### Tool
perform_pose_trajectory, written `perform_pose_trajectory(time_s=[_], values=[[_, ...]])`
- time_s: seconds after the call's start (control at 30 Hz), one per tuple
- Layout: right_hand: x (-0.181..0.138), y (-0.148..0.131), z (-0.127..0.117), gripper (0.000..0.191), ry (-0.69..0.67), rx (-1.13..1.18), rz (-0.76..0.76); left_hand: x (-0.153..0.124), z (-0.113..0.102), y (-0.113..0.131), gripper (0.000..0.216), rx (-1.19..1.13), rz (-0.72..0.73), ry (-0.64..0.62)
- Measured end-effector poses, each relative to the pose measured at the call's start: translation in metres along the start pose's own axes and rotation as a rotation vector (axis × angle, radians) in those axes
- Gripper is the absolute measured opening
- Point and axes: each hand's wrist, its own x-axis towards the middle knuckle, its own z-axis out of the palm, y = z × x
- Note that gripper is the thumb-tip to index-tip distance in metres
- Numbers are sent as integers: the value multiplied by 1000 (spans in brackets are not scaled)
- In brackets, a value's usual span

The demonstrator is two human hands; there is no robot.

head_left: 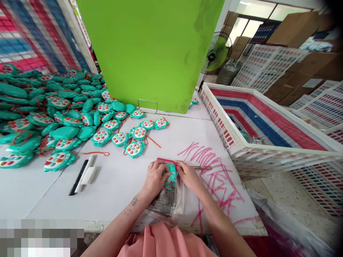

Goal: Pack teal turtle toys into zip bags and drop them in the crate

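Note:
Near the table's front edge, a teal animal-shaped button toy (pixel 172 172) lies between my two hands, its plain teal side facing up. My left hand (pixel 156 177) grips it from the left, fingers curled and thumb on its face. On the right edge of the toy, the fingers of my right hand (pixel 189 175) are closed. A pink strip (pixel 166 161) shows just behind it; what it belongs to I cannot tell. An orange cord hangs at the toy's near side. Under my hands is a stack of clear plastic bags (pixel 164 203) with dark print.
A heap of similar teal toys (pixel 64 103) covers the left. Black and white markers (pixel 79 176) and a white block (pixel 89 175) lie nearer. A green board (pixel 152 53) stands behind. To the right are a white crate (pixel 268 151) with striped lining and a fan (pixel 217 53).

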Motion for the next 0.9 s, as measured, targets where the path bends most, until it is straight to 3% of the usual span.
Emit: perform_pose_trajectory(time_s=[0.23, 0.33, 0.43, 0.53, 0.6, 0.73, 0.9], values=[[1, -26, 13, 39, 163, 205, 39, -1, -17, 13, 9, -296, -108, -185], [-1, -32, 10, 37, 205, 315, 17, -8, -25, 11, 11, -283, -132, 5], [-4, -36, 8, 35, 242, 399, 5, -14, -27, 0, 37, -378, -318, 208], [-7, -38, 10, 34, 252, 480, 9, -16, -26, -10, 58, -647, -557, 110], [-8, -37, 10, 35, 248, 509, 20, -16, -24, -13, 59, -772, -631, 1], [-8, -29, 9, 34, 254, 398, -13, -14, -20, -11, 34, -830, -632, -93], [-7, -32, 7, 34, 365, 29, -253, -13, -15, -3, 33, -927, -633, -87]])
